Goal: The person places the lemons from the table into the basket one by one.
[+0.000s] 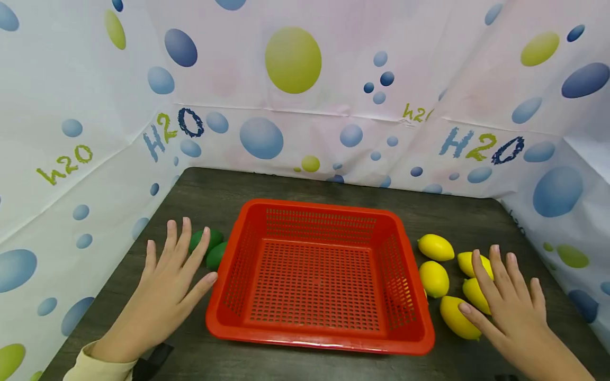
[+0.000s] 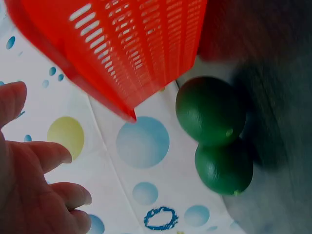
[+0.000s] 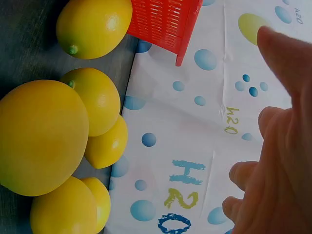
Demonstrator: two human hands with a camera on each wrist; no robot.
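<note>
A red plastic basket point(image 1: 314, 338) with slotted walls stands in the middle of the dark table, nothing inside it. To its left lie two green fruits point(image 2: 210, 109), smooth and round like limes, partly behind my left hand point(image 1: 167, 291) in the head view. That hand is spread with straight fingers, held above the table beside the basket's left rim. Several yellow lemons point(image 1: 435, 279) lie to the right of the basket. Over the rightmost of them my right hand point(image 1: 512, 312) hovers, fingers spread and holding nothing. In the right wrist view, the lemons point(image 3: 44, 139) sit below the hand.
A white sheet printed with blue and green dots point(image 1: 293, 60) and "H2O" lettering hangs behind the table and along both sides. The dark wood-grain table point(image 1: 214, 185) ends at this sheet. A cream sleeve point(image 1: 102, 365) covers my left forearm.
</note>
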